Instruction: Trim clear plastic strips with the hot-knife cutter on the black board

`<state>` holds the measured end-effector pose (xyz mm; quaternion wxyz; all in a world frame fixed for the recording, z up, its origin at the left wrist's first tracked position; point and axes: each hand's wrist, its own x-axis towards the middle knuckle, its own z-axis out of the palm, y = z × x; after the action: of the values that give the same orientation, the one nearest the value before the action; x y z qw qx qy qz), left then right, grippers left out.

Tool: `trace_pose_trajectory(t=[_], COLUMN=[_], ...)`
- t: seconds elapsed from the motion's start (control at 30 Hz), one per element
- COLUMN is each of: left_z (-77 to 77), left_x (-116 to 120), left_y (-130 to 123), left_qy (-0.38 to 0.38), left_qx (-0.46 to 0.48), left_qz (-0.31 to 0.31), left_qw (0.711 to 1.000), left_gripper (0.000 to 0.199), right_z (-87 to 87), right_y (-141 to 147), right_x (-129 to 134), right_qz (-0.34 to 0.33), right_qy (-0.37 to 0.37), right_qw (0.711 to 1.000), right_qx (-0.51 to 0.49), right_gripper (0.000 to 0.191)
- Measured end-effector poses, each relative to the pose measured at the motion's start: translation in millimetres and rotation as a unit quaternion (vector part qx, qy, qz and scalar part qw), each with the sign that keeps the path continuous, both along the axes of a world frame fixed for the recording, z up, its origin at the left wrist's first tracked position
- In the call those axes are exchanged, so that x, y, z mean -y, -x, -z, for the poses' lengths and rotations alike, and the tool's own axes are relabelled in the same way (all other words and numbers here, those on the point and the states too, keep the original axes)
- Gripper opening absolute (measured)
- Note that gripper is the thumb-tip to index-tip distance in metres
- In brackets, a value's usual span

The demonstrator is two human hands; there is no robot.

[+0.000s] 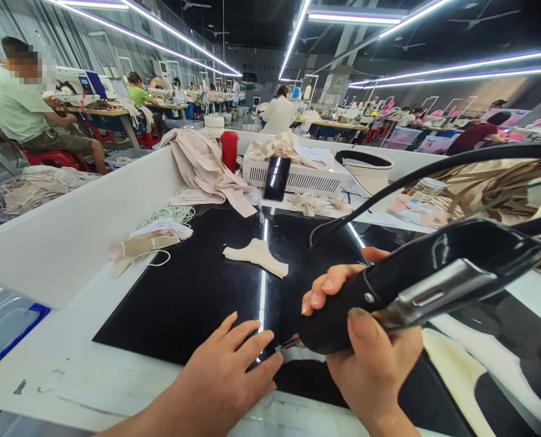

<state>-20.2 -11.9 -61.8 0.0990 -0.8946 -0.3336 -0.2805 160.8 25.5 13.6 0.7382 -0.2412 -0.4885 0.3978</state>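
Observation:
My right hand grips a black corded hand tool with a metal lever along its side; its exact kind is unclear. The tool's narrow tip points down to the left, close to the fingertips of my left hand. That hand lies palm down with its fingers apart, on the glossy black sheet. Under the tool's tip shows a small pale piece, partly hidden by the tool and my hand. Farther off on the sheet lies a curved cream fabric piece.
A white box with fabric scraps stands at the back, a phone leaning on it. Beside it are a red cup and draped beige fabric. The tool's black cable arches across the right. Cream pieces lie lower right.

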Motion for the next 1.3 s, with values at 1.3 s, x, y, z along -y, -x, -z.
trace_pose_trajectory(t=[1.3], left_z=[-12.0], left_x=[-7.6], left_y=[5.2], left_qy=[0.093], left_qx=[0.017], left_qz=[0.057], left_qw=[0.994], left_gripper=[0.018], right_z=[-5.5], right_y=[-7.0], right_x=[11.4], right_qz=[-0.040], right_qy=[0.011], right_qw=[0.999], right_qx=[0.013], right_gripper=[0.037])
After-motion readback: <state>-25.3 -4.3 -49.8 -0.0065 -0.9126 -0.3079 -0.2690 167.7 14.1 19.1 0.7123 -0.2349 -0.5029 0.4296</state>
